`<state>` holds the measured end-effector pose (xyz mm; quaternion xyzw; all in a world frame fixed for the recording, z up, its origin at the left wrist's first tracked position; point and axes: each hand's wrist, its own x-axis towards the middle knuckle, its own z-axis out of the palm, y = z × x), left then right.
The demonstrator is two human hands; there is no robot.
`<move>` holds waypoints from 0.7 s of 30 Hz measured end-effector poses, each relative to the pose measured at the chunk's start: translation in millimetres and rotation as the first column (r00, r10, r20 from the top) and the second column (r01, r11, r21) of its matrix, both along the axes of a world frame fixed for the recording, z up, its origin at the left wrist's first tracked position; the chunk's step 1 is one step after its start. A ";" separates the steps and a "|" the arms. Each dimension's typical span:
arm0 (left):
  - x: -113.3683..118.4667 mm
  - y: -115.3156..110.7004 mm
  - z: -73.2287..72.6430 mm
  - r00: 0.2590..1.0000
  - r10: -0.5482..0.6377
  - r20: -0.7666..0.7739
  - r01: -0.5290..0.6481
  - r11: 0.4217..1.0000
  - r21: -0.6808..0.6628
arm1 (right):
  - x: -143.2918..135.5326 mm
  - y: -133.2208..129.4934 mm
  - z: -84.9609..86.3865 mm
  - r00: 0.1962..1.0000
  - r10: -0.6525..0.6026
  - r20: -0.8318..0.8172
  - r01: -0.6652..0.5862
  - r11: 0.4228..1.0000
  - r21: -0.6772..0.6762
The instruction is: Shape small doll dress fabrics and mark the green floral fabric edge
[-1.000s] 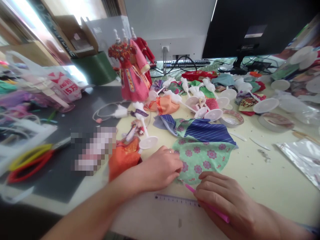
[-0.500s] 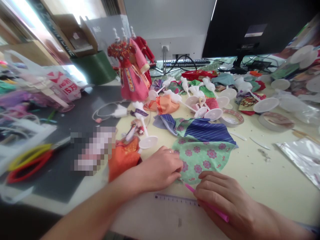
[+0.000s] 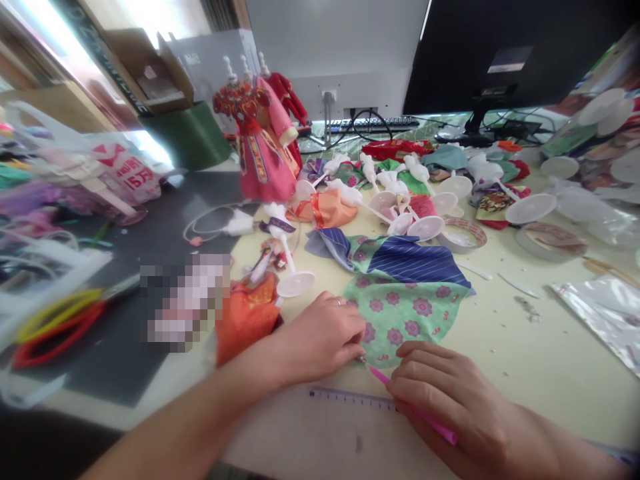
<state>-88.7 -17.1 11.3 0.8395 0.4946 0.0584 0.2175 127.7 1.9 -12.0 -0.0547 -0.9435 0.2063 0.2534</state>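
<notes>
A green cloth with pink flowers lies flat in front of me, joined to or overlapped by a dark blue striped cloth. My left hand, wearing a ring, rests at the green cloth's lower left edge with its fingers curled and pressed together there. A tiny shiny piece shows at those fingertips. In my right hand is a slim pink pen-shaped tool, its tip pointing towards the left fingertips. A clear ruler lies just below, partly under the right hand.
Dressed doll forms stand at the back left. White doll stands lie among small garments. Tape rolls and a plastic bag are on the right. Scissors lie left; an orange cloth is beside my left forearm. Monitors stand behind.
Both hands, the cloth and the pink tool stay almost where they were. The tiny shiny piece shows a little more clearly at the left fingertips; the whole view has shifted very slightly.
</notes>
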 end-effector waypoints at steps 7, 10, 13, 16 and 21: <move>0.3 0.0 -0.4 1.000 0.007 0.012 -0.007 1.000 0.012 | 0.2 0.6 -1.7 1.000 0.007 0.006 -0.007 1.000 -0.005; 0.2 0.2 -0.4 1.000 0.006 0.015 -0.006 1.000 0.007 | -0.1 0.3 -1.3 1.000 0.005 0.009 -0.005 1.000 -0.008; 0.4 0.0 -0.7 1.000 0.012 0.011 -0.012 1.000 0.014 | -0.1 -0.2 -0.7 1.000 0.009 0.008 -0.008 1.000 -0.013; 0.4 -0.4 -1.9 1.000 0.012 0.010 -0.013 1.000 0.025 | -0.2 -0.4 -0.3 1.000 0.015 0.006 -0.015 1.000 -0.017; 0.3 -1.0 -3.7 1.000 0.006 0.007 -0.006 0.999 0.046 | -0.4 0.7 -1.0 1.000 0.014 0.009 -0.013 1.000 -0.018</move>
